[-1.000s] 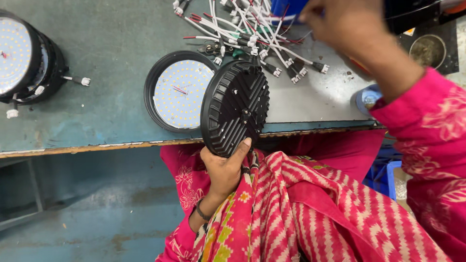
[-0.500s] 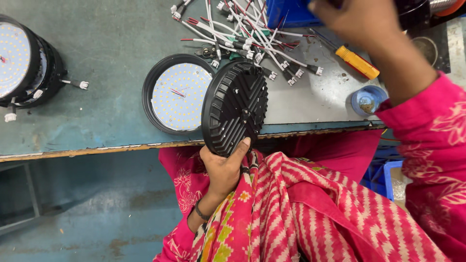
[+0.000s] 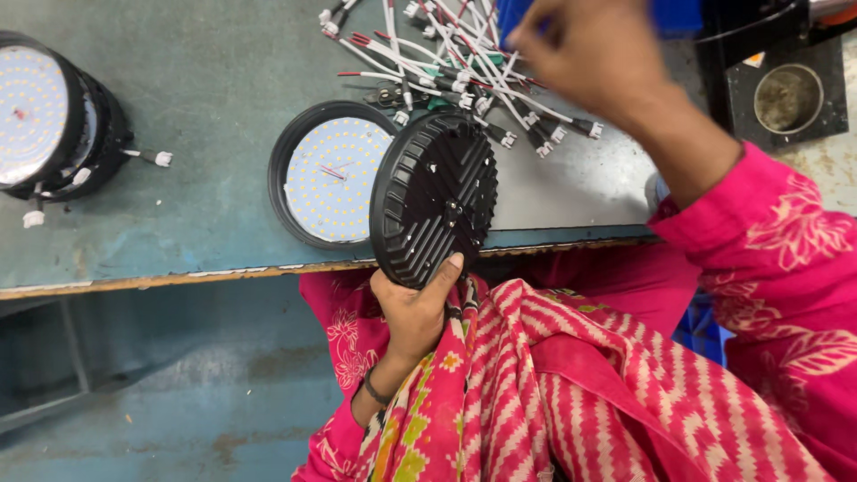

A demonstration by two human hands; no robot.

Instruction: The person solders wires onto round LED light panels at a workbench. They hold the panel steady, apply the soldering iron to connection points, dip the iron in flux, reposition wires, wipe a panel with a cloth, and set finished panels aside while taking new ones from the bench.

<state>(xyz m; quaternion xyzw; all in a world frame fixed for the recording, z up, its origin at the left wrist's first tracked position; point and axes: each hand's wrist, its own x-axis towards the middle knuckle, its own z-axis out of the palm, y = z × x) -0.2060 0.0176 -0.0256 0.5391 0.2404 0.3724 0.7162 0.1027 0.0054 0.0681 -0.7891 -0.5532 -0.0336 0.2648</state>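
Gripping the black finned lamp housing (image 3: 435, 198) by its lower rim, my left hand (image 3: 412, 308) has the fingers wrapped round the edge and the thumb pressed against the ribbed back. I hold it upright on its edge, just over the near lip of the grey-green bench (image 3: 196, 107), its ribbed back towards me. Directly behind my grip, partly covered by the housing, a round lamp with a white LED board (image 3: 326, 178) lies face up on the bench, touching or nearly touching what I hold.

My right hand (image 3: 594, 54) is up and away from that grip, at the far side of the bench, over a heap of white wires with small connectors (image 3: 455, 62). It is blurred, and I cannot tell whether its fingers have closed on anything. Beyond it sits a blue bin (image 3: 674, 13), and off to its right a small round metal cup (image 3: 788, 96).

Well to the left of my holding hand, a stack of finished round lamps (image 3: 54, 125) rests at the bench's end.
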